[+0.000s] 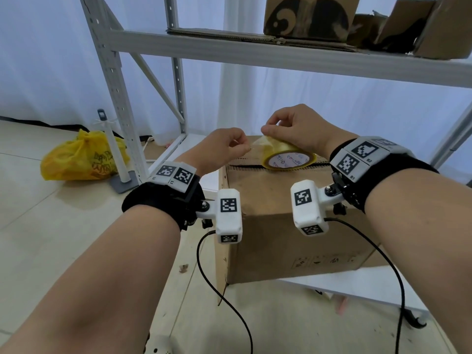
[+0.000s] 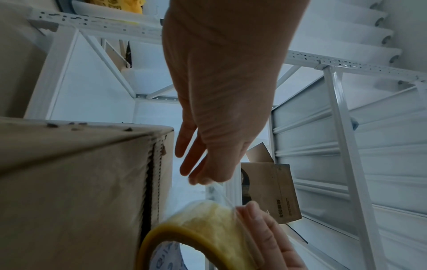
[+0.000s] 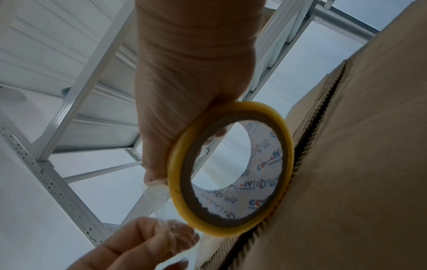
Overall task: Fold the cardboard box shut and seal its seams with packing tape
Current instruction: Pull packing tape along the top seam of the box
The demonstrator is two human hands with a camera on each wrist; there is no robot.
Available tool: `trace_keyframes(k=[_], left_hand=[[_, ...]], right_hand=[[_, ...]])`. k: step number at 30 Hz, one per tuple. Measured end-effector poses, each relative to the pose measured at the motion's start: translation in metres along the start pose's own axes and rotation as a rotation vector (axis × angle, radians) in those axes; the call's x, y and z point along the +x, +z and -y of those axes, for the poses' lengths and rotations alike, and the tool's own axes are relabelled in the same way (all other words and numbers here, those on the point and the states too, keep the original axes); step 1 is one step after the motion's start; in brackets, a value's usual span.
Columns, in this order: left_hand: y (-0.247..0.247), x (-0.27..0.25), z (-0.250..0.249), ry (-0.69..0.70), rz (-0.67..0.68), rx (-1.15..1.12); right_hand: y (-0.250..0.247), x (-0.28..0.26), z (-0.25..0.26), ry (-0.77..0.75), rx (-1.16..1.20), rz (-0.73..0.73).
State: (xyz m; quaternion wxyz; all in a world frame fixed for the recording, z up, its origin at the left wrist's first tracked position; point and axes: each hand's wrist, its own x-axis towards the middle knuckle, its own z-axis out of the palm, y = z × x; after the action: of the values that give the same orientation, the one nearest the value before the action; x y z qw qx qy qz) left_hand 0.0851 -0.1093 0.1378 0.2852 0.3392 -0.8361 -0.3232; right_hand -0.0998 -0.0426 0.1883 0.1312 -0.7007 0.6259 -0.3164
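A brown cardboard box (image 1: 286,226) stands on the floor with its top flaps folded down, the seam (image 1: 281,164) running across the top. A yellowish roll of clear packing tape (image 1: 288,154) stands on edge over the seam. My right hand (image 1: 293,129) grips the roll from above, fingers curled over its rim (image 3: 184,131). My left hand (image 1: 224,146) pinches the tape's loose end (image 1: 255,145), pulled a short way to the left of the roll. The stretched clear strip (image 3: 159,201) shows between both hands in the right wrist view. The roll (image 2: 203,235) and box (image 2: 76,182) also show in the left wrist view.
A white metal shelf rack (image 1: 255,49) stands over and behind the box, with more cardboard boxes (image 1: 306,16) on its upper shelf. A yellow plastic bag (image 1: 81,157) and a white stand (image 1: 115,154) sit on the floor at left. Black cables (image 1: 229,300) hang from both wrists.
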Motion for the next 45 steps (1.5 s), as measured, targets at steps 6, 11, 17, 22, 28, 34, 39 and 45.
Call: trace_keyframes(k=[6, 11, 17, 22, 28, 34, 39, 45], left_hand=[[-0.008, 0.0, -0.003, -0.004, 0.052, 0.041], [-0.017, -0.006, -0.012, -0.013, -0.037, -0.238], [-0.013, -0.016, -0.009, -0.188, 0.007, -0.456], [-0.026, -0.023, 0.002, -0.241, -0.002, -0.528], [-0.021, -0.028, 0.004, -0.362, -0.027, -0.499], [-0.009, -0.027, -0.003, -0.305, -0.265, -0.414], [0.021, -0.031, -0.005, -0.251, -0.261, -0.208], [0.026, -0.031, 0.003, -0.325, -0.297, -0.344]], right_hand=[[0.002, -0.001, 0.001, 0.001, -0.022, -0.005], [0.004, 0.002, 0.001, 0.017, -0.048, -0.002], [0.005, 0.007, 0.005, 0.025, -0.091, 0.011], [0.009, 0.01, 0.009, 0.047, -0.157, 0.002], [0.012, 0.008, 0.016, 0.062, -0.082, -0.078], [0.025, -0.011, -0.005, 0.175, 0.15, -0.328], [0.029, -0.008, -0.004, 0.205, 0.063, -0.396], [0.011, 0.004, 0.014, 0.206, -0.376, -0.206]])
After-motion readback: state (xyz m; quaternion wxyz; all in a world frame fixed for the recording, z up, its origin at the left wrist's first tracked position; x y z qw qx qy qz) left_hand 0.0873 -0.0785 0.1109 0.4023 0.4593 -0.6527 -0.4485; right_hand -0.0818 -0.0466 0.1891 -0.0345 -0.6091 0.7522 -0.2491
